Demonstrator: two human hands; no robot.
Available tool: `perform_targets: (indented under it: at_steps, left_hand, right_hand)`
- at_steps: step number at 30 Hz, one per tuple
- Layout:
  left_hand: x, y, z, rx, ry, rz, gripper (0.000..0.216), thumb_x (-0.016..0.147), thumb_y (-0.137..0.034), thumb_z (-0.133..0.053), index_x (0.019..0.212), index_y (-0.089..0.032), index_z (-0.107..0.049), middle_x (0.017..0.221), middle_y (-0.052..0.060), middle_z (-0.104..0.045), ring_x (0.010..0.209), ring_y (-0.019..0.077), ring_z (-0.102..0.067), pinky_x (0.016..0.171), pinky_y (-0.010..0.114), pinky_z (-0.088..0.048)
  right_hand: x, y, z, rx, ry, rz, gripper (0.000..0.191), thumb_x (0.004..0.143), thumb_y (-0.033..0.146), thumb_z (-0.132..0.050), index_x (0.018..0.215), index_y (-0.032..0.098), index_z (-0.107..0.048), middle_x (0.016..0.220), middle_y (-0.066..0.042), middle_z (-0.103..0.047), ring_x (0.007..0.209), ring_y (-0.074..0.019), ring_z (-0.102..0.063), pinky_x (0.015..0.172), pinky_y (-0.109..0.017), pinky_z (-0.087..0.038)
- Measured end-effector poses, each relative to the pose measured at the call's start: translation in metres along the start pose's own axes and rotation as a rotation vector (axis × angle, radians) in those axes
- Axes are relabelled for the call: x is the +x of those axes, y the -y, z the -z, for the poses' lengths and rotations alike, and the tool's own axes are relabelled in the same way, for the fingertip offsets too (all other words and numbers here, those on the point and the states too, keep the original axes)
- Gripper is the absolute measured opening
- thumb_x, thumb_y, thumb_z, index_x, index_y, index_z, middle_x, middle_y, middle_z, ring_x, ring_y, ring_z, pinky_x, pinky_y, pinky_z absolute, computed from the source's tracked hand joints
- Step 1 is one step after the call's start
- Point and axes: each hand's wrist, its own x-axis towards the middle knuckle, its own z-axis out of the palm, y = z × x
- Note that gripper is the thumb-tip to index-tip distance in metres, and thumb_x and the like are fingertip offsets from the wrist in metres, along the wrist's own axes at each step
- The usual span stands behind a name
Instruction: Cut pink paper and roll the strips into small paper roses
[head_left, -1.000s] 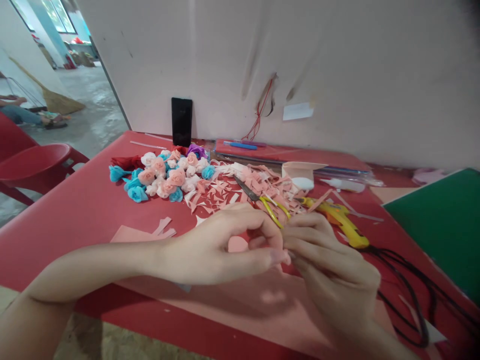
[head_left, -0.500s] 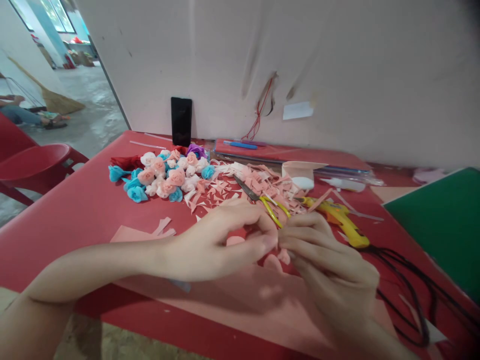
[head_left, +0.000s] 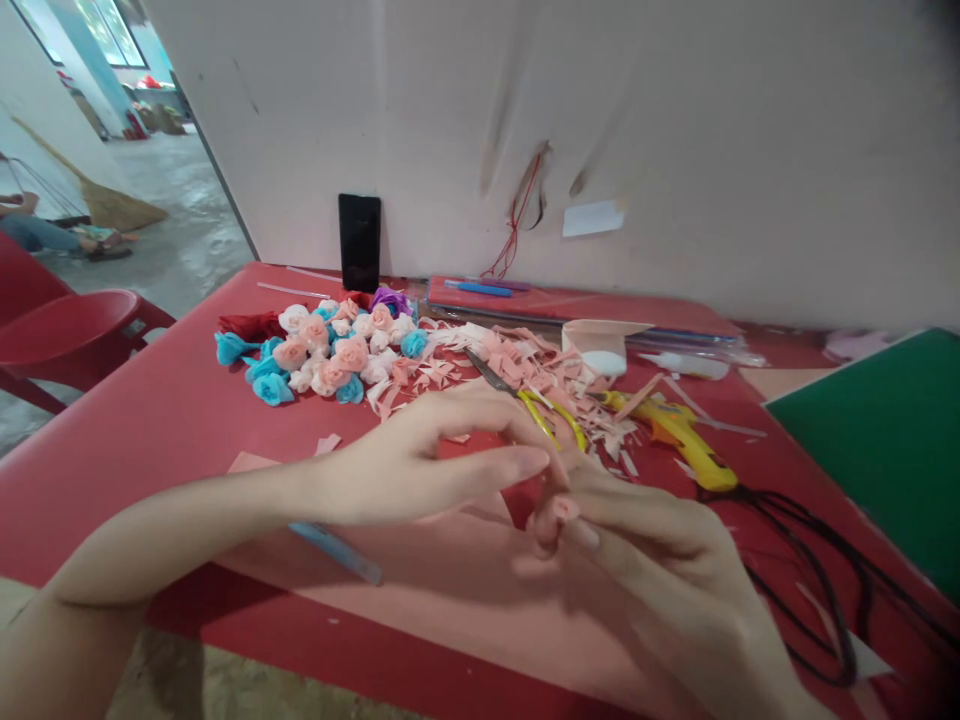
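Observation:
A small pink paper rose [head_left: 553, 522] with a tight rolled middle is between my two hands, low over the table. My right hand [head_left: 667, 570] pinches it between thumb and fingers from the right. From the left, my left hand [head_left: 442, 450] curves over, its thumb and index finger meeting in a ring at the flower's upper edge. Part of the petals is hidden behind my fingers. Just beyond the hands lie scissors [head_left: 559, 420] with yellow handles. Beneath them is a large pink paper sheet [head_left: 480, 600], and a light-blue pen-like stick [head_left: 337, 553] rests on it.
Pink, white and blue paper flowers [head_left: 322, 350] are heaped at the left back beside paper scraps [head_left: 517, 360]. A yellow glue gun [head_left: 690, 440] with black cable [head_left: 817, 540] lies right, near a green board [head_left: 885, 440]. A phone [head_left: 360, 242] leans against the wall.
My right hand has shifted lower and turned, bringing the rose's rolled middle into view. My left thumb has lifted slightly. More of the light-blue stick shows beneath my left forearm.

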Motion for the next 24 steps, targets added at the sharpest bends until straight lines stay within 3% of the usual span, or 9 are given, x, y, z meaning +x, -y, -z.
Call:
perform_targets:
  at_steps: [4,12,18,24]
  left_hand:
    - [0.0,-0.001,0.001,-0.168,0.096,0.142,0.018,0.088,-0.016,-0.045,0.073,-0.013,-0.054,0.076,0.001,-0.059,0.075,0.0083,-0.056,0.072,0.02,-0.045]
    - [0.002,-0.005,0.004,-0.171,0.185,0.215,0.016,0.087,-0.017,-0.047,0.072,-0.015,-0.053,0.071,-0.001,-0.063,0.079,0.0089,-0.06,0.078,0.022,-0.045]
    - [0.0,-0.007,0.003,-0.175,0.276,0.261,0.015,0.085,-0.018,-0.051,0.07,-0.016,-0.052,0.074,0.0,-0.062,0.077,0.0095,-0.059,0.077,0.023,-0.045]
    - [0.0,-0.009,0.004,-0.175,0.329,0.306,0.014,0.083,-0.018,-0.054,0.069,-0.016,-0.051,0.075,0.0,-0.06,0.078,0.0094,-0.058,0.077,0.021,-0.044]
  right_hand:
    - [0.0,-0.001,0.0,-0.041,0.098,-0.01,0.024,0.085,0.024,-0.056,0.063,0.022,-0.064,0.061,0.001,-0.062,0.059,-0.0137,-0.055,0.059,-0.025,-0.045]
    - [0.005,-0.008,0.006,0.003,0.264,0.019,0.022,0.086,0.026,-0.055,0.065,0.023,-0.062,0.065,0.002,-0.062,0.068,-0.0137,-0.052,0.066,-0.025,-0.042]
    - [0.01,-0.012,0.006,0.186,0.406,-0.018,0.018,0.085,0.029,-0.057,0.071,0.023,-0.067,0.068,0.001,-0.061,0.084,-0.0146,-0.055,0.056,-0.02,-0.042]
    - [0.01,-0.013,0.005,0.286,0.43,-0.073,0.017,0.084,0.03,-0.058,0.073,0.023,-0.069,0.076,-0.001,-0.062,0.084,-0.0142,-0.055,0.055,-0.02,-0.042]
